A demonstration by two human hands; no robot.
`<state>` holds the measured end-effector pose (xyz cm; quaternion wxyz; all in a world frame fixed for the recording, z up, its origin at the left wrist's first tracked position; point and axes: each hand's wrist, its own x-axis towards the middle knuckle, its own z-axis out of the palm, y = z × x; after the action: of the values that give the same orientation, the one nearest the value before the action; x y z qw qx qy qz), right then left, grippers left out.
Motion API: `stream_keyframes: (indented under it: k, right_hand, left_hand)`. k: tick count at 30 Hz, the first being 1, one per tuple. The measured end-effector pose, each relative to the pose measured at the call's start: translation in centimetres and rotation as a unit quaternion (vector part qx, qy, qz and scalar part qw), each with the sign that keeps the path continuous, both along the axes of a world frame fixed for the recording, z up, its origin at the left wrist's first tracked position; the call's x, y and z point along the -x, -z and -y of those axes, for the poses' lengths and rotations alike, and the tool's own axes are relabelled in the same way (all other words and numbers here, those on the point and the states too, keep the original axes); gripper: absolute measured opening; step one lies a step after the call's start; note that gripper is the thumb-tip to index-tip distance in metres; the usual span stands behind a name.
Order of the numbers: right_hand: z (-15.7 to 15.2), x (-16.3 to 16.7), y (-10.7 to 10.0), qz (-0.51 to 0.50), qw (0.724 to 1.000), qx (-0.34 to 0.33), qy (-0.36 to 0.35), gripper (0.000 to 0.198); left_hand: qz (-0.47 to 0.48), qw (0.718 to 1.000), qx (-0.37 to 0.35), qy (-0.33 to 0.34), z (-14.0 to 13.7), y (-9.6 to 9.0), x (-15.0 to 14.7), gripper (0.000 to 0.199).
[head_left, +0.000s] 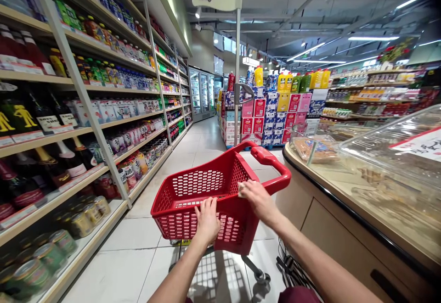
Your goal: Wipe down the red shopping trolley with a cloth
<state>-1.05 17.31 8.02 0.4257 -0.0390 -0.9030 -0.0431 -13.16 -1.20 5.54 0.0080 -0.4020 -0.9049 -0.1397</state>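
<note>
A red plastic shopping cart with a perforated basket stands side-on in front of me, its raised handle to the right. My left hand is closed over the near rim, its fingertips curled to the inside and its palm against the outer wall. Farther right, my right hand rests at the rim's corner below the handle. A small pale wad, which looks like a cloth, is pinched under its fingers against the red plastic. The basket's near inside is partly hidden by the rim and my hands.
Drink shelves line the left side. At right stands a counter with clear covers; black cables lie at its foot. Stacked drink cartons and a sign pole stand beyond the cart. White tiled floor runs between.
</note>
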Motion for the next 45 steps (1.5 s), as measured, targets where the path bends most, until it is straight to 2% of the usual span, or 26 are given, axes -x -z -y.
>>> stream_keyframes:
  k: [2, 4, 5, 7, 9, 11, 12, 16, 20, 23, 24, 26, 27, 28, 31, 33, 35, 39, 41, 45]
  right_hand:
    - [-2.2, -1.5, -0.7, -0.053, 0.996, 0.042, 0.063, 0.028]
    - [-3.9, -2.9, -1.2, -0.134, 0.977, 0.074, 0.145, 0.027]
    - [-4.0, -3.4, -1.1, -0.154, 0.973, 0.075, 0.157, 0.027]
    - [-2.7, -3.5, 0.1, -0.135, 0.984, 0.045, 0.104, 0.029]
    - [-0.5, -3.2, 1.7, -0.066, 0.998, -0.007, 0.000, 0.032]
    - [0.7, -3.1, 2.6, -0.036, 0.997, -0.032, -0.057, 0.033]
    - [0.6, -3.2, 2.7, -0.052, 0.997, -0.027, -0.058, 0.034]
    - [-1.3, -4.7, 2.4, -0.182, 0.982, 0.033, 0.026, 0.037]
    - [0.5, -6.1, 3.8, -0.133, 0.990, 0.034, -0.007, 0.039]
    - [2.4, -6.4, 3.1, -0.063, 0.997, 0.014, -0.042, 0.039]
    - [2.7, -6.5, 2.4, -0.071, 0.997, 0.027, -0.011, 0.038]
    - [2.7, -6.8, 1.4, -0.104, 0.986, 0.069, 0.108, 0.035]
    - [2.7, -7.1, 1.5, -0.106, 0.979, 0.078, 0.156, 0.032]
    - [3.0, -7.5, 2.0, -0.081, 0.979, 0.073, 0.173, 0.031]
    - [5.1, -8.6, 5.1, 0.072, 0.995, -0.005, 0.076, 0.026]
    - [6.8, -9.1, 6.1, 0.095, 0.994, -0.018, 0.058, 0.024]
    - [7.6, -9.4, 5.0, 0.045, 0.995, -0.006, 0.093, 0.026]
    - [7.4, -9.9, 1.0, -0.078, 0.984, 0.025, 0.158, 0.031]
    - [8.0, -10.2, 1.2, -0.077, 0.988, 0.019, 0.131, 0.030]
    - [9.5, -10.5, 3.8, -0.059, 0.997, -0.034, 0.022, 0.022]
  left_hand:
    - [0.003, 1.000, -0.005, 0.002, 0.2, 0.1, 0.0, 0.067]
    - [-0.003, 1.000, -0.011, -0.002, 0.3, 0.3, -0.2, 0.067]
    - [-0.004, 1.000, -0.013, -0.005, 0.3, 0.3, -0.3, 0.067]
    - [-0.002, 1.000, -0.016, -0.005, 0.3, 0.3, -0.4, 0.067]
    - [0.006, 1.000, -0.019, 0.000, 0.3, 0.2, -0.5, 0.066]
    - [0.016, 1.000, -0.018, 0.002, 0.4, 0.0, -0.5, 0.066]
    - [0.017, 1.000, -0.017, 0.001, 0.5, 0.0, -0.5, 0.066]
    - [-0.007, 1.000, -0.012, -0.007, 1.0, 0.1, -0.6, 0.066]
    - [-0.054, 0.998, -0.011, -0.008, 1.4, -0.1, -1.0, 0.063]
    - [-0.082, 0.996, -0.015, 0.008, 1.8, -0.8, -1.2, 0.055]
    - [-0.091, 0.996, -0.014, 0.017, 1.9, -1.0, -1.3, 0.053]
    - [-0.104, 0.994, -0.010, 0.024, 1.9, -1.1, -1.4, 0.048]
    - [-0.106, 0.994, -0.005, 0.031, 1.8, -1.0, -1.5, 0.047]
    - [-0.112, 0.993, -0.008, 0.036, 1.8, -0.9, -1.6, 0.046]
    - [-0.114, 0.992, -0.025, 0.047, 1.9, -0.2, -2.6, 0.045]
    - [-0.112, 0.992, -0.025, 0.057, 2.2, 0.1, -3.4, 0.046]
    - [-0.110, 0.992, -0.015, 0.051, 2.6, 0.0, -4.3, 0.046]
    - [-0.108, 0.993, -0.008, 0.037, 3.5, -0.7, -6.2, 0.047]
    - [-0.104, 0.994, -0.010, 0.033, 4.1, -1.1, -7.3, 0.048]
    - [-0.083, 0.996, -0.035, 0.018, 5.2, -1.0, -9.1, 0.053]
